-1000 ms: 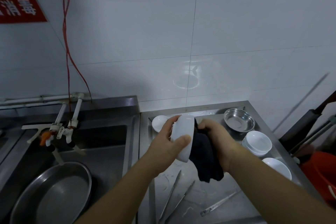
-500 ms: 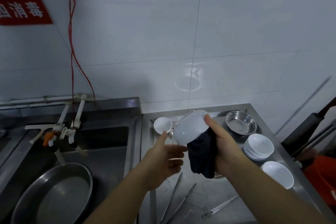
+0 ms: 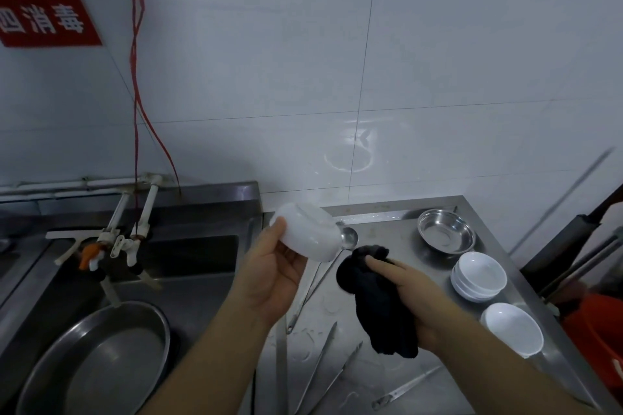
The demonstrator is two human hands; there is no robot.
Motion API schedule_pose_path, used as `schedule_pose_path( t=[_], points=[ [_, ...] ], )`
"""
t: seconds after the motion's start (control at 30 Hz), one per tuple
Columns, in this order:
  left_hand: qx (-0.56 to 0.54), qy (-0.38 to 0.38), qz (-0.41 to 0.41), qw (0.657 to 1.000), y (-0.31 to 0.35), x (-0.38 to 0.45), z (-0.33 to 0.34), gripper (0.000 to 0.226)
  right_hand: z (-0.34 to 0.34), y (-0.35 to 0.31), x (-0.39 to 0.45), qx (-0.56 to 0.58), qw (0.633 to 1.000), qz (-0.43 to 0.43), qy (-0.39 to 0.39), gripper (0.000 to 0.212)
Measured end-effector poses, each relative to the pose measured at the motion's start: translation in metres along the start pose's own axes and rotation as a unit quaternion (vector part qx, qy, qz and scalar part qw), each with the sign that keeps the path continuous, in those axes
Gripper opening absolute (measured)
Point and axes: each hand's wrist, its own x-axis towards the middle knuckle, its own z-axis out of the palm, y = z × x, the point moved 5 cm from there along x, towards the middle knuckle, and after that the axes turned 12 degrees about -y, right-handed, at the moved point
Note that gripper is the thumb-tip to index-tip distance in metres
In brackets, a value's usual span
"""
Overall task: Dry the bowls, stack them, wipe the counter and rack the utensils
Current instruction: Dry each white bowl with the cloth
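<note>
White ceramic bowl (image 3: pixel 308 235), tipped bottom-up, is gripped by the left hand (image 3: pixel 274 274) above the steel counter's (image 3: pixel 397 219) back left corner. The right hand (image 3: pixel 409 293) is closed around a black cloth (image 3: pixel 381 300), just beside it and apart from the bowl.

White bowls: one (image 3: pixel 308 234) held up above the counter's (image 3: pixel 377 374) back left corner, a stack (image 3: pixel 479 274) by the right edge whose number I cannot tell, one single (image 3: pixel 512 328) near it. One steel bowl (image 3: pixel 445 234) at the back. One ladle (image 3: pixel 347 239). One pair of tongs (image 3: pixel 328 367). One dark cloth (image 3: pixel 381 307).
</note>
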Motion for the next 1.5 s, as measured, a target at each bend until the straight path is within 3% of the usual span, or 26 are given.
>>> schedule_pose_path(
  t=[0.1,0.2,0.3,0.37,0.5,0.6,0.67,0.73,0.77,0.83,0.9,1.0,1.1,1.2,1.37,1.5],
  points=[
    [0.058,0.01,-0.006,0.998,0.004,-0.005,-0.003,0.054,-0.003,-0.02,-0.001,0.02,0.996,-0.075,0.041,0.026],
    [0.141,0.013,-0.035,0.989,-0.007,-0.012,0.002,0.053,0.003,-0.045,-0.002,-0.044,0.982,-0.154,0.103,0.015],
    [0.207,-0.019,-0.062,0.976,-0.024,-0.016,0.015,0.034,0.026,-0.062,-0.012,-0.129,0.95,-0.262,0.108,0.016],
    [0.218,-0.06,-0.063,0.972,-0.03,-0.019,0.028,0.023,0.047,-0.061,-0.018,-0.194,0.928,-0.312,0.052,0.021],
    [0.223,-0.128,-0.065,0.964,-0.027,-0.024,0.037,0.032,0.072,-0.045,-0.027,-0.286,0.89,-0.348,-0.076,0.035],
    [0.242,-0.151,-0.08,0.955,-0.027,-0.027,0.035,0.034,0.067,-0.052,-0.03,-0.327,0.877,-0.351,-0.03,0.029],
    [0.293,-0.184,-0.099,0.933,-0.03,-0.031,0.035,0.034,0.066,-0.06,-0.032,-0.451,0.825,-0.34,0.026,0.035],
    [0.384,-0.171,-0.093,0.902,-0.027,-0.033,0.032,0.028,0.07,-0.066,-0.032,-0.537,0.774,-0.334,0.015,0.042],
    [0.42,-0.156,-0.089,0.89,-0.025,-0.032,0.029,0.027,0.072,-0.068,-0.031,-0.552,0.766,-0.329,0.003,0.043],
    [0.402,-0.188,-0.095,0.891,-0.024,-0.032,0.029,0.036,0.075,-0.074,-0.03,-0.535,0.783,-0.317,-0.005,0.036],
    [0.34,-0.227,-0.1,0.907,-0.023,-0.034,0.036,0.043,0.075,-0.079,-0.025,-0.472,0.83,-0.296,0.002,0.029],
    [0.314,-0.248,-0.089,0.912,-0.02,-0.038,0.045,0.044,0.072,-0.084,-0.017,-0.301,0.925,-0.232,-0.007,0.032],
    [0.329,-0.263,-0.082,0.903,-0.018,-0.04,0.045,0.038,0.063,-0.08,-0.01,-0.137,0.979,-0.149,-0.001,0.038],
    [0.341,-0.278,-0.075,0.895,-0.013,-0.042,0.048,0.038,0.059,-0.065,-0.01,-0.045,0.997,-0.054,-0.026,0.056],
    [0.381,-0.276,-0.12,0.874,-0.01,-0.04,0.043,0.041,0.048,-0.041,-0.003,0.049,0.998,-0.018,-0.022,0.047],
    [0.385,-0.185,-0.138,0.894,-0.011,-0.036,0.048,0.034,0.051,-0.034,0.001,0.029,0.999,-0.025,0.003,0.051]
  ],
)
